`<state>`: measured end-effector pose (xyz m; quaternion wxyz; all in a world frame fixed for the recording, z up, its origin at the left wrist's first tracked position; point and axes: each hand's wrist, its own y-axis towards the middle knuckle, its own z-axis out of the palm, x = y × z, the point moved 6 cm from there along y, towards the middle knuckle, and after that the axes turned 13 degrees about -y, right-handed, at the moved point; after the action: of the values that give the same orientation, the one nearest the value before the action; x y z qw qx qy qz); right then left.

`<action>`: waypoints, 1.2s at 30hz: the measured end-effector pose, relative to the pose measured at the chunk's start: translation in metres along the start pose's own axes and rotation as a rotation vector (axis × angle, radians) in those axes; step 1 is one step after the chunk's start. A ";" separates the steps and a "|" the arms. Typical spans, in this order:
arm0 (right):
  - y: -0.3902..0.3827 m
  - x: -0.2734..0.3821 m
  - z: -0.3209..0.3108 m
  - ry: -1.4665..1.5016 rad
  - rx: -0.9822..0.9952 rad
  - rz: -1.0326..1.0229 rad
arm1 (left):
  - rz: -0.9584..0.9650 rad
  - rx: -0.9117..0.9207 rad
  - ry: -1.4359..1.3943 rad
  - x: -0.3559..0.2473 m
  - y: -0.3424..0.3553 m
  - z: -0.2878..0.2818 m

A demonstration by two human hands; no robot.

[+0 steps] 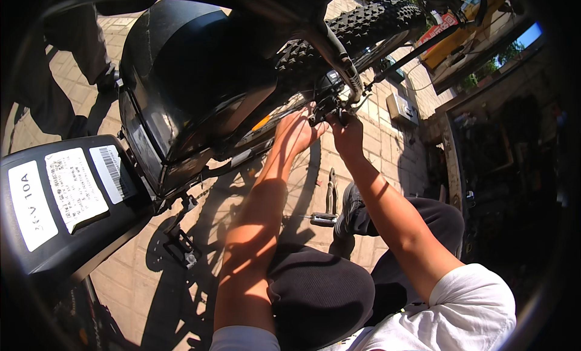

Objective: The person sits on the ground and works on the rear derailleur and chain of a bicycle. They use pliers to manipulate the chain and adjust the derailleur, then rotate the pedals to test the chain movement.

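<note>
My two hands meet at a small dark mechanism (327,107) beside a silver-grey tube (342,57) of a bicycle with a knobby tire (378,21). My left hand (298,133) curls against its lower left side, the fingertips partly hidden behind it. From the lower right, my right hand (348,136) has its thumb and fingers closed together on the mechanism's underside. Shadow and dark parts hide exactly what the fingers grip. Left of my hands is a large black glossy housing (181,66). A black battery case (130,215) with white labels extends from it.
On the brick paving (357,254) lie a plier-like hand tool (331,190) and a small flat dark metal-edged object (324,219), near my shoe (349,212). A pedal (181,247) hangs at lower left. Another person's dark-trousered legs (72,60) stand upper left. A pale box (402,109) sits at right.
</note>
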<state>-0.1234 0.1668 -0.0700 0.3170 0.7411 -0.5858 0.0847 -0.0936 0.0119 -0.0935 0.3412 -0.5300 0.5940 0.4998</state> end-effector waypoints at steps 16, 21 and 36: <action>-0.043 0.006 -0.009 -0.032 0.215 -0.132 | 0.239 -0.368 -0.249 -0.016 -0.061 -0.020; -0.060 0.037 -0.006 -0.026 0.376 -0.438 | -0.034 -0.324 -0.441 -0.004 -0.096 -0.014; -0.069 0.017 -0.004 0.423 0.375 0.127 | 0.177 -0.617 -0.200 -0.050 -0.111 -0.076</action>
<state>-0.0538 0.1632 -0.0839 0.2837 0.7145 -0.5260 0.3638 0.0342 -0.0398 -0.0525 0.1764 -0.5030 0.4220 0.7333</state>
